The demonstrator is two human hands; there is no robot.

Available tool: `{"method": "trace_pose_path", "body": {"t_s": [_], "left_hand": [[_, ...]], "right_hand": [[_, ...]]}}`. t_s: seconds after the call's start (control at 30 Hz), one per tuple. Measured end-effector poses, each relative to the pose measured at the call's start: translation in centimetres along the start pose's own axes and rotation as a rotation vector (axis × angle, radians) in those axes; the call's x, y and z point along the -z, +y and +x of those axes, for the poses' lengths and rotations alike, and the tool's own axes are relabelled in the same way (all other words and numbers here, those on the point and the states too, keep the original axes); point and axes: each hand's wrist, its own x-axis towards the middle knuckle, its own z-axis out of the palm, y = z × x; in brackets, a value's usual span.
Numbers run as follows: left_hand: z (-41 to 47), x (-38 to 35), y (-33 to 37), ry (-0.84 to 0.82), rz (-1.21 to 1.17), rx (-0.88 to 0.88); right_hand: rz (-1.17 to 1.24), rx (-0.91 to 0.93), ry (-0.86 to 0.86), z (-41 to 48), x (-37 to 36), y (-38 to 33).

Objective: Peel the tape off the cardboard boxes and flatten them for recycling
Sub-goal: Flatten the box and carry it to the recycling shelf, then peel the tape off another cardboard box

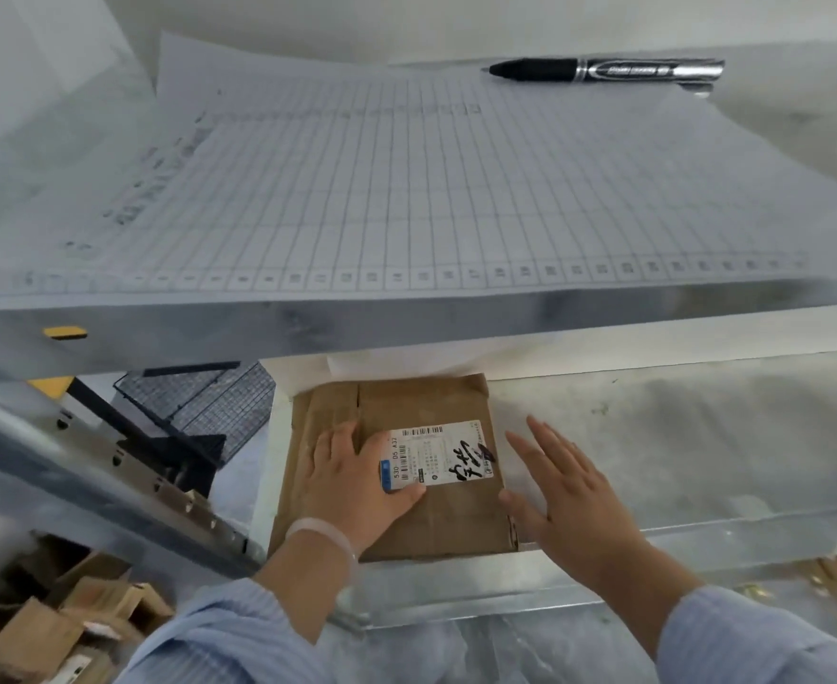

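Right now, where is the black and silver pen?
In the head view the black and silver pen lies at the upper right, on the far edge of the large gridded paper sheet covering the upper metal shelf, well above the flattened cardboard box.

A black-and-silver marker pen (603,70) is lying on a large white gridded paper sheet (406,190) that is covering the grey metal upper shelf (406,323), while a black wire-mesh rack (199,402) is leaning below at left.
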Motion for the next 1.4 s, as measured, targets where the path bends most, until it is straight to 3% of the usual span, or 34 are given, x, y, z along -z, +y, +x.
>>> {"method": "trace_pose_path", "body": {"t_s": [0.2, 0.37, 0.57, 1.07, 1.4], "left_hand": [[0.8, 1.3, 4.6, 0.074, -0.249, -0.228], [0.5, 4.0, 13.0, 0.277, -0.125, -0.474], [-0.4, 4.6, 26.4, 0.319, -0.099, -0.632], [-7.4, 0.1, 65.0, 0.282, -0.219, -0.998], [-3.6, -3.7, 81.8, 0.197, -0.239, -1.114]], "right_hand": [[0.002, -0.036, 0.091, -2.0, 2.5, 2.9], [0.036, -0.064, 0.238, -4.9, 5.1, 7.5], [0.004, -0.179, 0.355, -10.7, 9.8, 16.8], [-0.132, -0.607, 0.459, -30.9, 21.7, 44.4], [-0.055, -0.785, 0.463, -32.1, 23.4, 58.7]]}}
